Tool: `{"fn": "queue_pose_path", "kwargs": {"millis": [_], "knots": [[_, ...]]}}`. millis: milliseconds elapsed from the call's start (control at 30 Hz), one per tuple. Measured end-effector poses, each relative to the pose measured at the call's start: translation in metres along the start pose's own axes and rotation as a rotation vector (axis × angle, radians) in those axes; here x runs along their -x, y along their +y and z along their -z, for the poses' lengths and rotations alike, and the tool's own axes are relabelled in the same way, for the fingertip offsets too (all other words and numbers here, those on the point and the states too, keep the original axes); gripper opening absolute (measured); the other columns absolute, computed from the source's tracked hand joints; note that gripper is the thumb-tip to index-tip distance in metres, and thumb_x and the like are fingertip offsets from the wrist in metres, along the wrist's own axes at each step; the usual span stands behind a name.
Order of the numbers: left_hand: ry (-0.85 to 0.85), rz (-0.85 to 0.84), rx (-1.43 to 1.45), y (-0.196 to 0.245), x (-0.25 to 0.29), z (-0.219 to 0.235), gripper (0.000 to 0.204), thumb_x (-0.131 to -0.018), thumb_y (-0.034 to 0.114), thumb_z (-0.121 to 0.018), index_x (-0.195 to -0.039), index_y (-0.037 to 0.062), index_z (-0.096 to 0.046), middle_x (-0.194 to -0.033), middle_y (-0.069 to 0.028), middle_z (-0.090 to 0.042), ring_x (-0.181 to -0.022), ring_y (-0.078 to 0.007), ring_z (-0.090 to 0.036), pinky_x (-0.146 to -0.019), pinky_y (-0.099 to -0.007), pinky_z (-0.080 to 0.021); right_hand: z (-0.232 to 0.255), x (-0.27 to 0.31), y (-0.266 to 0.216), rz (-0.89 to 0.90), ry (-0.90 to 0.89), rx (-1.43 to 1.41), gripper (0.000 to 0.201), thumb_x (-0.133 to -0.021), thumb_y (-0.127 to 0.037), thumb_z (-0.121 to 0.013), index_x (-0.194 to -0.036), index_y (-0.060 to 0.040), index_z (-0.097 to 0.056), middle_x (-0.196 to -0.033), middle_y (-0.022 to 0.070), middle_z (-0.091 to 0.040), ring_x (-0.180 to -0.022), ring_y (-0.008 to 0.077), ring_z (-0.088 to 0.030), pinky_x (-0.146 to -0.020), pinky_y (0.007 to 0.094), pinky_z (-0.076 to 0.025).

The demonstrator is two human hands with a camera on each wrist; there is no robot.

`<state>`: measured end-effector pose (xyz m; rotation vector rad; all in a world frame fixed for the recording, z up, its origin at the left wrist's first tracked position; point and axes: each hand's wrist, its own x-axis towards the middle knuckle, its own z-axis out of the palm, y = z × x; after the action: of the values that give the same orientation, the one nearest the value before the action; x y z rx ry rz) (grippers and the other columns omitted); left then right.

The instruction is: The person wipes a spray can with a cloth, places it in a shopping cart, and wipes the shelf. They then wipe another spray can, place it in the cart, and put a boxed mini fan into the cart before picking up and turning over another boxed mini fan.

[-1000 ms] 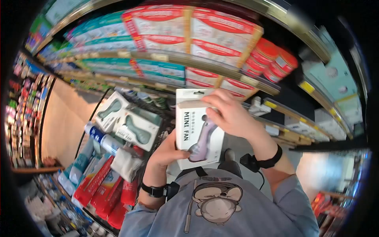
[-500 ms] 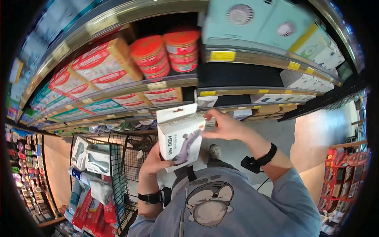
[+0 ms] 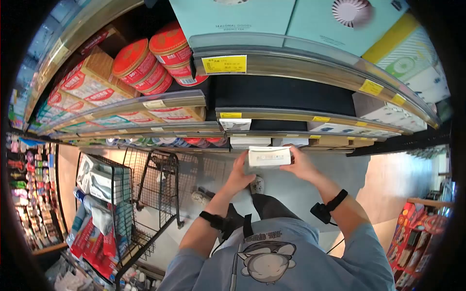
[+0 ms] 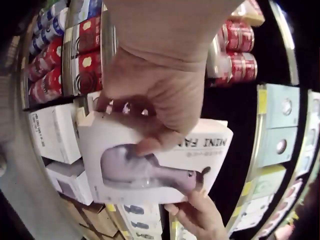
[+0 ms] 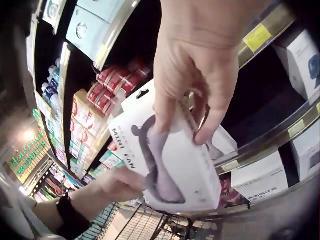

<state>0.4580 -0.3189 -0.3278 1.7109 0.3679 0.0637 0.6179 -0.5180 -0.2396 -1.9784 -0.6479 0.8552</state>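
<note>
Both hands hold a white mini fan box (image 3: 269, 156) in front of the lower shelves. In the head view its narrow face is turned up. My left hand (image 3: 241, 173) grips one end, its thumb lying across the printed front in the left wrist view. At the other end my right hand (image 3: 299, 165) pinches the box between thumb and fingers, near the top of the pictured fan. A purple fan (image 5: 162, 165) shows on the front of the box in the right wrist view, beside the words MINI FAN.
A black wire cart (image 3: 155, 182) stands at the left, with more fan boxes (image 3: 99, 182) and red packs (image 3: 92, 240) in it. Shelves ahead carry red tins (image 3: 136, 65), large teal boxes (image 3: 233, 24) and a yellow price tag (image 3: 224, 64). A red display rack (image 3: 407, 233) is at the right.
The view has swung right along the shelves. The box has tipped so its front no longer faces up, and it has moved out toward the lower shelf. The cart now sits farther left.
</note>
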Motion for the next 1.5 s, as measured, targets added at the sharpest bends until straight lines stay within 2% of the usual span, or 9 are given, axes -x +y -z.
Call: {"fn": "queue_pose_path", "kwargs": {"millis": [100, 233, 267, 767, 867, 933, 1067, 1167, 1500], "knots": [[-0.135, 0.103, 0.407, 0.037, -0.015, -0.018, 0.090, -0.073, 0.002, -0.063, -0.148, 0.0116, -0.013, -0.146, -0.0129, -0.028, -0.132, -0.0285, -0.032, -0.101, -0.0389, -0.035, 0.003, -0.022, 0.038, 0.027, 0.206, 0.079, 0.057, -0.071, -0.006, -0.075, -0.121, -0.0062, -0.047, -0.108, 0.0153, -0.061, -0.090, 0.0272, -0.064, -0.077, 0.0331, -0.051], [-0.129, 0.218, 0.313, 0.044, -0.048, -0.026, 0.093, -0.076, -0.002, -0.059, -0.149, 0.0150, -0.005, -0.148, -0.0113, -0.026, -0.134, -0.0318, -0.028, -0.096, -0.0339, -0.037, 0.005, -0.057, 0.062, 0.178, 0.373, 0.028, 0.054, -0.072, 0.006, -0.066, -0.121, -0.0066, -0.047, -0.116, 0.0142, -0.056, -0.103, 0.0272, -0.059, -0.087, 0.0320, -0.047], [-0.116, 0.217, 0.316, 0.044, -0.055, -0.027, 0.093, -0.076, -0.002, -0.059, -0.149, 0.0150, -0.005, -0.148, -0.0113, -0.026, -0.134, -0.0318, -0.028, -0.096, -0.0339, -0.037, 0.004, -0.067, 0.070, 0.270, 0.430, 0.129, 0.053, -0.078, 0.009, -0.062, -0.125, -0.0073, -0.044, -0.115, 0.0101, -0.056, -0.104, 0.0184, -0.056, -0.085, 0.0282, -0.047], [-0.021, 0.388, 0.489, 0.018, -0.096, -0.029, 0.093, -0.078, -0.004, -0.054, -0.149, 0.0196, 0.002, -0.154, -0.0078, -0.012, -0.133, -0.0303, -0.033, -0.102, -0.0356, -0.036, 0.005, -0.151, 0.105, 0.000, 0.222, 0.087, 0.039, -0.079, -0.008, -0.068, -0.114, 0.0001, -0.053, -0.100, 0.0097, -0.063, -0.094, 0.0207, -0.061, -0.082, 0.0310, -0.046], [-0.010, 0.346, 0.449, 0.010, -0.102, -0.029, 0.092, -0.078, -0.005, -0.052, -0.149, 0.0208, 0.001, -0.154, -0.0089, -0.014, -0.132, -0.0294, -0.034, -0.100, -0.0343, -0.037, 0.015, -0.158, 0.092, -0.118, 0.150, 0.104, 0.032, -0.082, -0.018, -0.067, -0.106, 0.0010, -0.057, -0.091, 0.0086, -0.063, -0.084, 0.0197, -0.059, -0.075, 0.0318, -0.047], [0.006, 0.327, 0.483, 0.005, -0.105, -0.030, 0.092, -0.076, 0.000, -0.056, -0.149, 0.0147, -0.003, -0.144, -0.0161, -0.034, -0.129, -0.0293, -0.037, -0.089, -0.0310, -0.043, 0.020, -0.162, 0.088, -0.130, 0.109, 0.201, 0.037, -0.082, -0.024, -0.066, -0.107, 0.0018, -0.057, -0.088, 0.0093, -0.061, -0.079, 0.0203, -0.057, -0.072, 0.0339, -0.046], [0.034, 0.321, 0.471, 0.003, -0.102, -0.031, 0.090, -0.076, 0.000, -0.056, -0.149, 0.0146, -0.006, -0.141, -0.0154, -0.037, -0.123, -0.0276, -0.043, -0.088, -0.0303, -0.043, 0.018, -0.172, 0.101, -0.160, 0.113, 0.230, 0.039, -0.081, -0.025, -0.067, -0.108, 0.0018, -0.057, -0.090, 0.0105, -0.060, -0.080, 0.0206, -0.057, -0.072, 0.0343, -0.045], [-0.020, 0.393, 0.496, -0.001, -0.098, -0.029, 0.088, -0.078, -0.009, -0.053, -0.149, 0.0202, -0.010, -0.153, -0.0111, -0.017, -0.123, -0.0267, -0.044, -0.095, -0.0314, -0.042, 0.015, -0.174, 0.103, -0.145, 0.167, 0.251, 0.039, -0.081, -0.025, -0.067, -0.108, 0.0014, -0.057, -0.091, 0.0109, -0.060, -0.080, 0.0206, -0.057, -0.072, 0.0339, -0.045], [0.075, 0.333, 0.553, -0.027, -0.048, -0.013, 0.073, -0.079, -0.001, -0.059, -0.144, 0.0144, -0.029, -0.133, -0.0082, -0.046, -0.105, -0.0179, -0.054, -0.084, -0.0285, -0.046, 0.014, -0.158, 0.087, -0.192, 0.138, 0.227, 0.044, -0.076, -0.024, -0.069, -0.111, -0.0002, -0.057, -0.101, 0.0153, -0.060, -0.093, 0.0276, -0.057, -0.081, 0.0358, -0.044]]}}
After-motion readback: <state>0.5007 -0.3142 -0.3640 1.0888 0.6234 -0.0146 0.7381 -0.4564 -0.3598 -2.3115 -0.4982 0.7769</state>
